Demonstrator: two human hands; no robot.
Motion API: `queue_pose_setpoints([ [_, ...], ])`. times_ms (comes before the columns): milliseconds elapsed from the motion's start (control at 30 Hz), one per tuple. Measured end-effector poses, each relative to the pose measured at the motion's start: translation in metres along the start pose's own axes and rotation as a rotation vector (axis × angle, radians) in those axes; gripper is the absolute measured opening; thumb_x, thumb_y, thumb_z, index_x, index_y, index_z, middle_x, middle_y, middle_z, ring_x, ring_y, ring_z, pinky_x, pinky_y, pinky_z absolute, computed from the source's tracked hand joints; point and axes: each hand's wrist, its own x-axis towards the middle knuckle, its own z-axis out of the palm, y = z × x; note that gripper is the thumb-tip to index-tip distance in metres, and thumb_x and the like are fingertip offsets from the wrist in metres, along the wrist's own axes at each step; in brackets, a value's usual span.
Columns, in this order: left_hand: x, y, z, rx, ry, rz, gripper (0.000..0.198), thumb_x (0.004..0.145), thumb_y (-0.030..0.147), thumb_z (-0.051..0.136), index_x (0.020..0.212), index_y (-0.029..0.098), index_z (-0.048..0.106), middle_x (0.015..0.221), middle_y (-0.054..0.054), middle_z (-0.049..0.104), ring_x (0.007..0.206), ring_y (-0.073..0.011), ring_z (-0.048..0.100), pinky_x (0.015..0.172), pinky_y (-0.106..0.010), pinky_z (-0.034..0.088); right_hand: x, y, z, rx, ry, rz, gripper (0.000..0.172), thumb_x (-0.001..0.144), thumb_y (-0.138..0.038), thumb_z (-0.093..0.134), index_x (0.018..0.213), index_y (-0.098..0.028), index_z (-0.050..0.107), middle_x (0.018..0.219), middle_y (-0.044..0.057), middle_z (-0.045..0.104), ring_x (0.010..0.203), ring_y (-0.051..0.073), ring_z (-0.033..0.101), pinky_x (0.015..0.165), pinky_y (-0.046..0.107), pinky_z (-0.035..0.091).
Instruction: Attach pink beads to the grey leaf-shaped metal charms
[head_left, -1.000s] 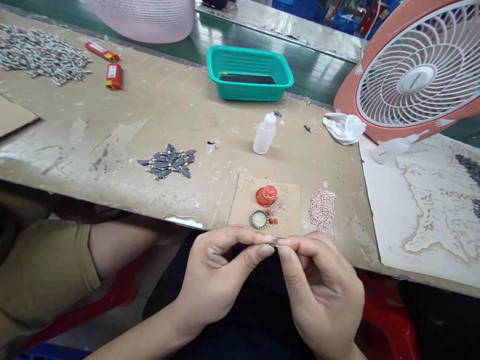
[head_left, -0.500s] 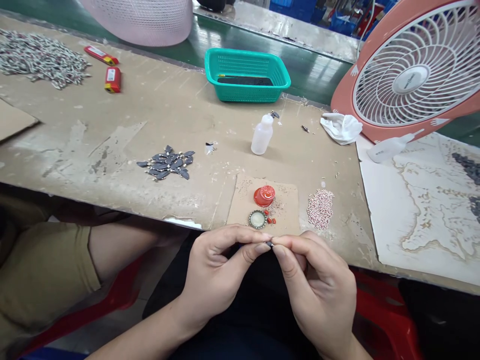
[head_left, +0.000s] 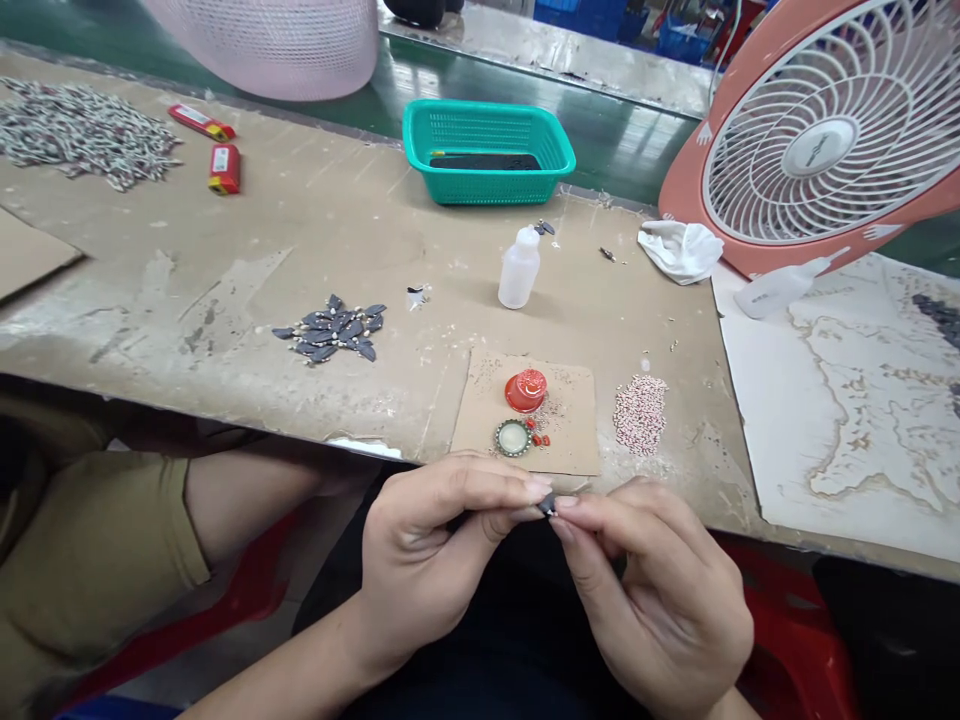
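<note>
Between finger and thumb, my left hand point(head_left: 431, 550) pinches a small dark grey leaf-shaped piece point(head_left: 548, 503). My right hand point(head_left: 660, 590) is closed in a pinch at the piece's right end, where tiny pale bits show by the fingertips. Just beyond my hands lies a cardboard square point(head_left: 480, 400). On it stand a red cup-like cap point(head_left: 527, 390) with a speckled top and a bottle cap point(head_left: 513, 438), with several small red bits point(head_left: 540, 439) beside them. A pile of similar dark grey pieces point(head_left: 330, 330) with pale beads lies to the left.
Pink-white beads point(head_left: 640, 415) lie on the right, near a white squeeze bottle point(head_left: 519, 270). Farther back are a green basket point(head_left: 487, 187), a white cloth point(head_left: 681, 252) and a pink fan point(head_left: 817, 150). Slim pale pieces point(head_left: 82, 130) are heaped far left. Another person's leg point(head_left: 97, 540) is at left.
My hands have come slightly lower, and the right hand has shifted right. More of the dark grey piece shows between the fingertips. The view has shifted a little.
</note>
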Motion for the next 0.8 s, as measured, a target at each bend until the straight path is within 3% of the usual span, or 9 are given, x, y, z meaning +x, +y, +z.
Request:
queue_pose_setpoints([
  [200, 0.0, 0.0, 0.002, 0.055, -0.01, 0.008, 0.03, 0.081, -0.003, 0.071, 0.09, 0.024, 0.078, 0.086, 0.0, 0.08, 0.079, -0.0172, 0.075, 0.074, -0.027, 0.062, -0.001, 0.001, 0.002, 0.004, 0.006, 0.01, 0.026, 0.082, -0.001, 0.066, 0.101, -0.02, 0.066, 0.079, 0.0, 0.068, 0.065, 0.01, 0.06, 0.057, 0.024, 0.054],
  [400, 0.003, 0.007, 0.003, 0.104, -0.031, -0.054, 0.021, 0.08, 0.002, 0.074, 0.083, 0.022, 0.077, 0.08, 0.001, 0.079, 0.073, -0.0144, 0.074, 0.071, -0.023, 0.062, 0.0, 0.0, 0.001, 0.102, -0.042, 0.14, 0.02, 0.085, -0.003, 0.063, 0.097, -0.019, 0.066, 0.076, -0.002, 0.064, 0.062, 0.008, 0.057, 0.054, 0.02, 0.049],
  [633, 0.008, 0.013, -0.002, -0.01, -0.059, -0.336, 0.013, 0.078, 0.01, 0.078, 0.082, 0.022, 0.08, 0.083, -0.001, 0.081, 0.075, -0.017, 0.077, 0.069, -0.02, 0.062, 0.0, 0.004, 0.0, 0.192, -0.138, 0.335, 0.009, 0.089, -0.016, 0.066, 0.093, -0.024, 0.068, 0.07, -0.005, 0.056, 0.057, 0.007, 0.05, 0.052, 0.019, 0.045],
  [800, 0.01, 0.01, -0.015, 0.042, -0.087, -0.4, 0.004, 0.08, 0.017, 0.077, 0.082, 0.02, 0.079, 0.079, -0.003, 0.08, 0.069, -0.018, 0.076, 0.062, -0.021, 0.061, -0.01, 0.015, -0.006, 0.165, -0.06, 0.417, 0.015, 0.089, -0.022, 0.067, 0.103, -0.026, 0.07, 0.076, -0.003, 0.055, 0.068, 0.01, 0.054, 0.059, 0.022, 0.048],
])
